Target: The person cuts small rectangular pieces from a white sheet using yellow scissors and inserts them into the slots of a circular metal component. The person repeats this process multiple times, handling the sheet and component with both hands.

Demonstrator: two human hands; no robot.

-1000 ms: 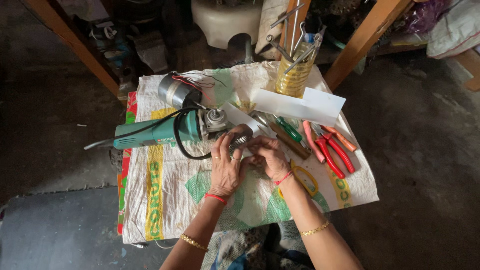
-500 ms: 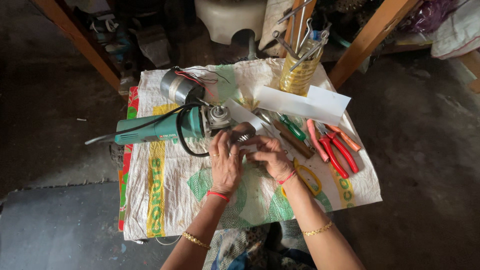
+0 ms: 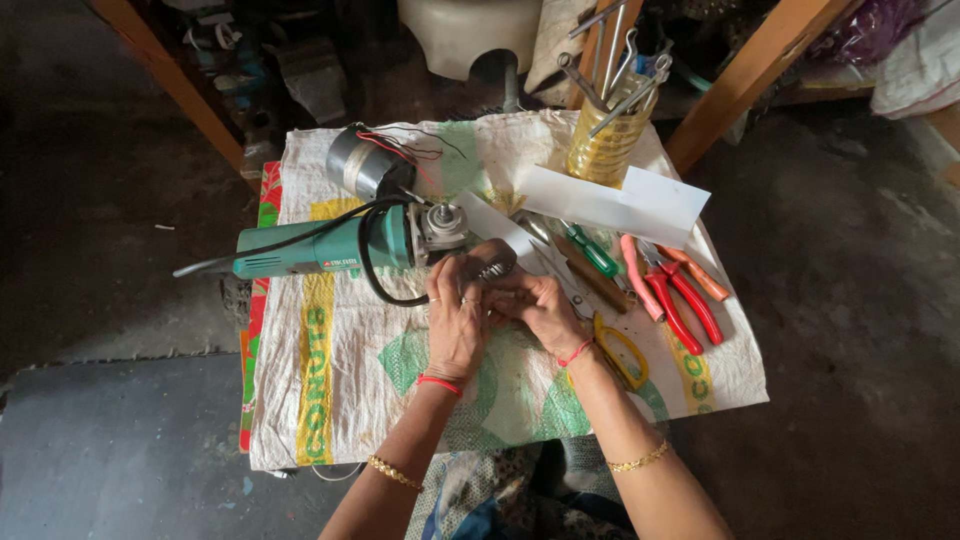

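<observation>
Beside grinder (image 3: 330, 252), both hands (image 3: 500, 310) clasp metal part (image 3: 492, 268).

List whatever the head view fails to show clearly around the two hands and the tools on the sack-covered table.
- Small metal part: mostly covered by the left hand and right hand; its shape is unclear.
- Grip of each hand: fingers overlap, so contact points are hidden.
- Yellow-handled tool: its head lies under the right wrist.
- Tools in the yellow jar: lower ends hidden inside it.
- Green angle grinder: markings too small.

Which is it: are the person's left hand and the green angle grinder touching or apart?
Cannot tell. In the head view the left hand sits right beside the green angle grinder head, gripping a small metal part; no clear contact or gap shows.
</observation>
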